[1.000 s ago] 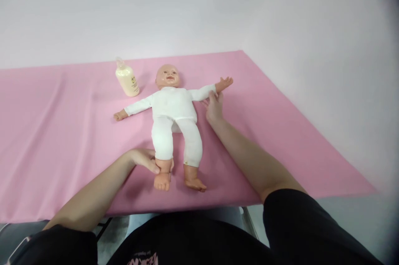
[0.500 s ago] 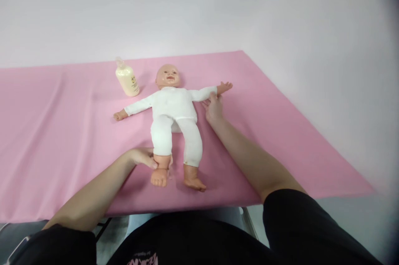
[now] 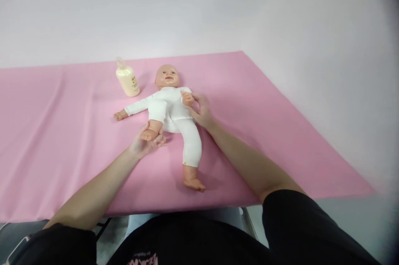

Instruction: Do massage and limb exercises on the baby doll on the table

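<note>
A baby doll [image 3: 179,109] in a white suit lies on its back on the pink cloth, its head toward the far edge. My left hand [image 3: 144,142] is closed around the ankle of the doll's leg on the left, which is bent up toward its belly. With my right hand [image 3: 202,109] I hold the doll's forearm on the right, folded across its chest; part of that arm is hidden by my fingers. The doll's other arm stretches out to the left, and its other leg lies straight toward me.
A pump bottle of pale yellow liquid [image 3: 128,81] stands left of the doll's head. The pink cloth [image 3: 56,140] covers the table, with creases on the left, and its near edge lies just before my body. A pale wall [image 3: 187,7] rises behind.
My left hand has lifted the doll's leg from straight to bent, up toward its belly. My right hand has brought the doll's outstretched arm inward over its chest.
</note>
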The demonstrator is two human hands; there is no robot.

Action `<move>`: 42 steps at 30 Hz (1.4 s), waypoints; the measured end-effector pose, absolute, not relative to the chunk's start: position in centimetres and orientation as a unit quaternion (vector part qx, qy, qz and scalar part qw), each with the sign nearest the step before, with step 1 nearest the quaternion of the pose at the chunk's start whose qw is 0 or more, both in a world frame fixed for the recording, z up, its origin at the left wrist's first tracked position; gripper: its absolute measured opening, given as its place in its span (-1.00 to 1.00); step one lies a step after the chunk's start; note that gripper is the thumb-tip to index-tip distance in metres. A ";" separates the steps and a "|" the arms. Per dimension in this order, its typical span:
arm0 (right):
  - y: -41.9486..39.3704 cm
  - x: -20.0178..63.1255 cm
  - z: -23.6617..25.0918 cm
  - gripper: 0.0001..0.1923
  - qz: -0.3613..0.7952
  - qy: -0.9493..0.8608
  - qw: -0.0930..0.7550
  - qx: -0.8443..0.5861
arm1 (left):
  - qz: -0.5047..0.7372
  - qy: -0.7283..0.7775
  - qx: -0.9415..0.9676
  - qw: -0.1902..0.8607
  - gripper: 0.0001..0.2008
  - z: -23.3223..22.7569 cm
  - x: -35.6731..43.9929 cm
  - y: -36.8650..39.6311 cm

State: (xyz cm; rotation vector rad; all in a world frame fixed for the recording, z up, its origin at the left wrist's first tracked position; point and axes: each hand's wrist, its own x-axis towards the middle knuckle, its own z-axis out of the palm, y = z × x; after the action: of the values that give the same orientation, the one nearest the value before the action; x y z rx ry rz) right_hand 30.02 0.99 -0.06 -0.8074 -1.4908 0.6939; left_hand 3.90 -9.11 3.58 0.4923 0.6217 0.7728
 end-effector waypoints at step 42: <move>4.8 32.1 -1.5 -0.75 0.489 -0.218 0.726 -0.431 | -0.036 0.213 0.623 0.752 -0.49 2.0 1.4 -9.3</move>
State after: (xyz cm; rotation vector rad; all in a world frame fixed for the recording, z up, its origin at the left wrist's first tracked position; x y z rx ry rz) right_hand 32.12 4.80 -1.48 -0.9512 -0.4810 1.0772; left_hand 1.43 -9.27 2.04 1.3599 0.4647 -0.0790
